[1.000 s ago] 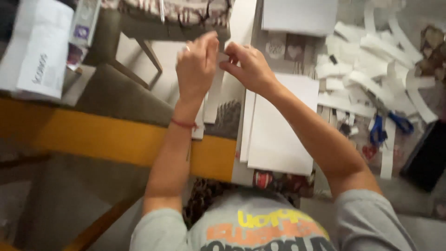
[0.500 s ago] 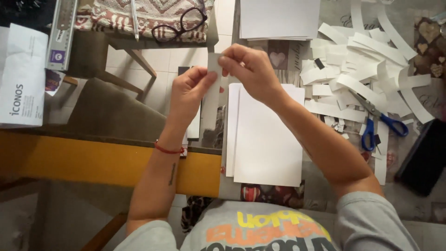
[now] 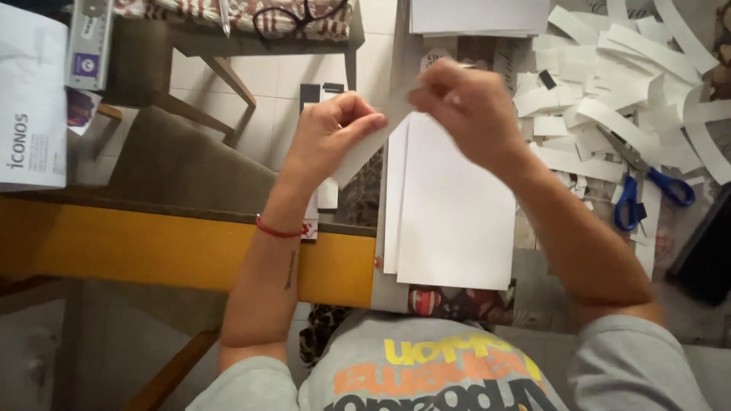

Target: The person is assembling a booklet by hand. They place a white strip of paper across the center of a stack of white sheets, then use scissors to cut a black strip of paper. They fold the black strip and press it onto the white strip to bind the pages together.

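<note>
Both hands, left point(image 3: 335, 133) and right point(image 3: 468, 106), pinched shut on one white paper strip point(image 3: 365, 148) above white sheets point(image 3: 453, 213).

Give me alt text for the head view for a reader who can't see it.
Both hands, left hand and right hand, pinch a narrow white paper strip between them above a stack of white rectangular paper sheets. To the right lie a pile of cut white paper strips and blue-handled scissors.

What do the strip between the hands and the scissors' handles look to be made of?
Strip: apparently thin matte white paper or light card; it lies flat and unglossy, pinched by the left hand and right hand. Scissors: blue handles look like smooth plastic; blades dull grey, probably metal.
</note>
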